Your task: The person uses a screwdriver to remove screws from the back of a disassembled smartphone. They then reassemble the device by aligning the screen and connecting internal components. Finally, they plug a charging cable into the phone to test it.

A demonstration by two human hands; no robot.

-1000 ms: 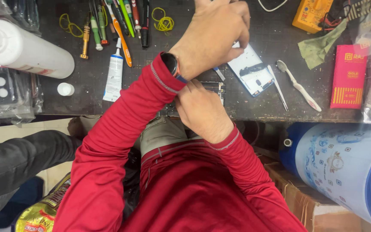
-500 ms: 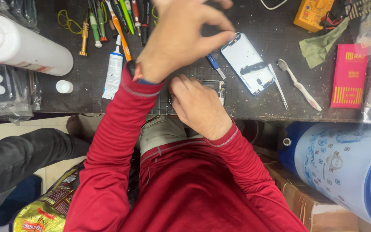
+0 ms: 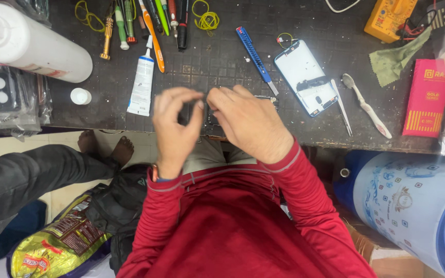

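My left hand [image 3: 173,128] and my right hand [image 3: 251,123] are raised close together over the near edge of the dark worktable [image 3: 217,56]. The left thumb and forefinger are pinched, their tips almost meeting the right fingertips. Whether anything tiny is held between them is too small to make out. A dark phone body [image 3: 211,122] lies on the table just beneath and between the hands, mostly hidden. Both arms wear red sleeves.
Right of the hands lie a blue-rimmed white phone panel [image 3: 307,77], a blue utility knife [image 3: 256,54], tweezers [image 3: 342,105] and a toothbrush [image 3: 366,105]. A glue tube [image 3: 142,82], screwdrivers [image 3: 150,20] and a big white bottle [image 3: 32,44] lie left. Another person's leg [image 3: 32,175] is at lower left.
My left hand has drawn back from the far side of the table to meet the right hand. The right hand has lifted its fingertips off the phone body.
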